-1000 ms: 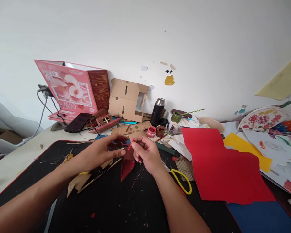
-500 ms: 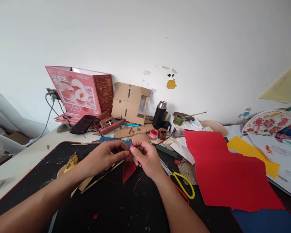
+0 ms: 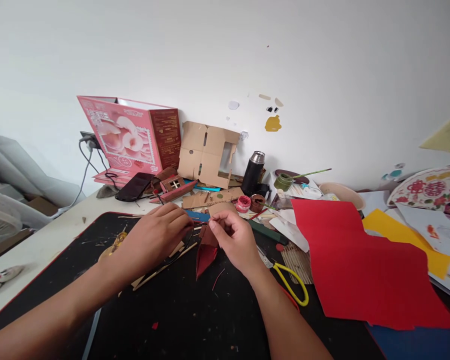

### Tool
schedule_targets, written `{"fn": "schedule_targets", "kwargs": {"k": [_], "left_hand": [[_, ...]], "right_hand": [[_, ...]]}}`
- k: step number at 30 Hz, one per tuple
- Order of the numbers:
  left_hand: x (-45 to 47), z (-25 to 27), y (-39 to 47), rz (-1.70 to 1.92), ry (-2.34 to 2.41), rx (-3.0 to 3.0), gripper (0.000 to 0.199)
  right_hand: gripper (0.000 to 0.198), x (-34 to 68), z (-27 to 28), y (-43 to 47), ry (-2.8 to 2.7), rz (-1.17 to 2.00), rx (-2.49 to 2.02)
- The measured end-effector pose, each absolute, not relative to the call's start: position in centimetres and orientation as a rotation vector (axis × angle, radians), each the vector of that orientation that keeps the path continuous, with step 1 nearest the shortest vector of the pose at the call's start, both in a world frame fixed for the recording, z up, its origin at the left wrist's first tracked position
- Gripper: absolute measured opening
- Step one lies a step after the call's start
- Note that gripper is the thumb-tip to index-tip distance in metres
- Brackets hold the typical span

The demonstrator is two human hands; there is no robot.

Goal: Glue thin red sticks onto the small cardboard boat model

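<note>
My left hand (image 3: pixel 165 234) is closed, palm down, its fingers curled over and their tips mostly hidden. What it holds, if anything, does not show. Just to the right, thumb and forefinger of my right hand (image 3: pixel 234 240) are pinched together, and whatever is between them is too small to make out. Between and below the hands, a small dark red boat-shaped piece (image 3: pixel 207 255) lies on the black mat (image 3: pixel 183 320), its pointed end towards me. Thin wooden sticks (image 3: pixel 165 267) lie partly under my left hand.
Yellow-handled scissors (image 3: pixel 292 285) lie beside my right forearm, near a large red sheet (image 3: pixel 360 265). Behind the hands are paint jars (image 3: pixel 243 203), a black flask (image 3: pixel 253 174), cut cardboard (image 3: pixel 206 152), a model boat (image 3: pixel 176 190) and a phone (image 3: pixel 135 186). A pink box (image 3: pixel 127 135) stands at the back left.
The hands have moved apart slightly from where their fingertips met around a thin red strip. My left hand has turned palm down, and the strip no longer shows. The view has shifted a little.
</note>
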State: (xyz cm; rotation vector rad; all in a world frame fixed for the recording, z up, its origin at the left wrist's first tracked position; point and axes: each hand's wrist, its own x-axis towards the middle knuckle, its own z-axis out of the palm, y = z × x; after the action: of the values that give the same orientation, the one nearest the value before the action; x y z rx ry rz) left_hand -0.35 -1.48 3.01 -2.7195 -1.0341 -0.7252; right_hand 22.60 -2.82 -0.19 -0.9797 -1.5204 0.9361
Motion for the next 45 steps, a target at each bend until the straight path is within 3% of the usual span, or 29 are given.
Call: {"fn": "schedule_targets", "kwargs": {"k": [4, 13, 45], "left_hand": [[-0.78, 3.44, -1.65, -0.517, -0.952, -2.62, 0.017], [-1.01, 3.89, -2.09, -0.449, -0.885, -2.493, 0.025], [-1.09, 3.39, -2.02, -0.622, -0.903, -2.618, 0.028]], "right_hand": [[0.015, 22.49, -0.09, -3.12, -1.615, 0.81, -0.988], [0.012, 22.46, -0.2, -3.2, -1.724, 0.65, -1.017], [0.011, 22.04, -0.15, -3.53, -1.821, 0.576, -1.067]]}}
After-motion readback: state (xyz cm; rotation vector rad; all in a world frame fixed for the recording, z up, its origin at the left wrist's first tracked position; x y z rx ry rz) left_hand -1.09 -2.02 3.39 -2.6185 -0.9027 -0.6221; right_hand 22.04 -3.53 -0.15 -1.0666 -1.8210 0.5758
